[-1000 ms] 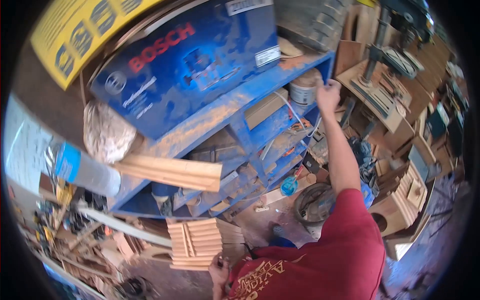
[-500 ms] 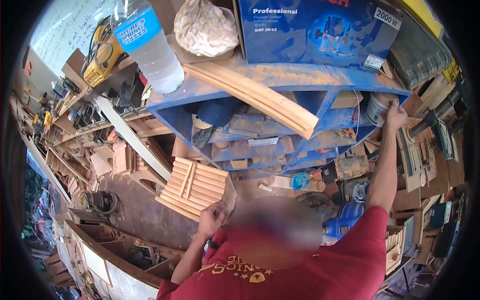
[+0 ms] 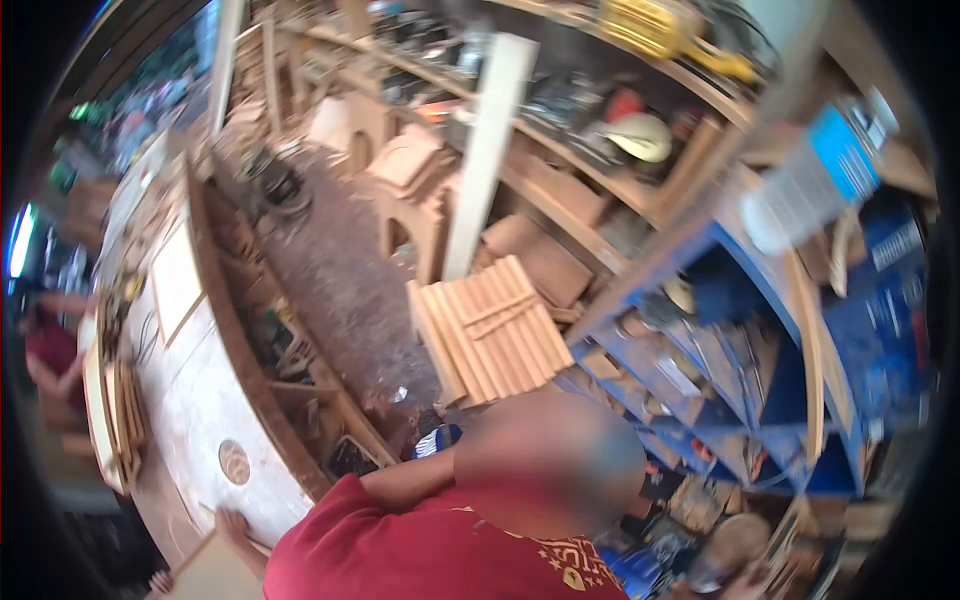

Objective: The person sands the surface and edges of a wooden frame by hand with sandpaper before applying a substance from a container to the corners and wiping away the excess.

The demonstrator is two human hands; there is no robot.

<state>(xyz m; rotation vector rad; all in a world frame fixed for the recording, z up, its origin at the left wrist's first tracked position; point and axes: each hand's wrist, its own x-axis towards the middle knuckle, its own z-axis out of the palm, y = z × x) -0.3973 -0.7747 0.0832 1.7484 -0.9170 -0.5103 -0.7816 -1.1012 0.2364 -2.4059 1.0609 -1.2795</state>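
At the lower right, my right hand (image 3: 744, 583) is blurred, with its fingers around a round can (image 3: 738, 543) with a brownish top and greyish side. My left forearm (image 3: 405, 484) bends across in front of my red shirt (image 3: 380, 550). The left hand itself is hidden behind the blurred patch in the middle. Just beyond that forearm shows a small blue-and-white thing (image 3: 437, 440) that I cannot make out. A stack of light wooden slats (image 3: 495, 330), with narrow strips on top, stands beyond the blurred patch.
To the right is a dusty blue shelf unit (image 3: 720, 270) with a water bottle (image 3: 815, 185) and a long wooden moulding (image 3: 808, 350) on top. A long workbench (image 3: 215, 400) curves along the left. Another person's hand (image 3: 232, 525) touches a board (image 3: 210, 572).
My view has swung left. My right hand has brought the can out of the blue shelf and down to my right side. My left hand has left the slat stack and gone out of sight.
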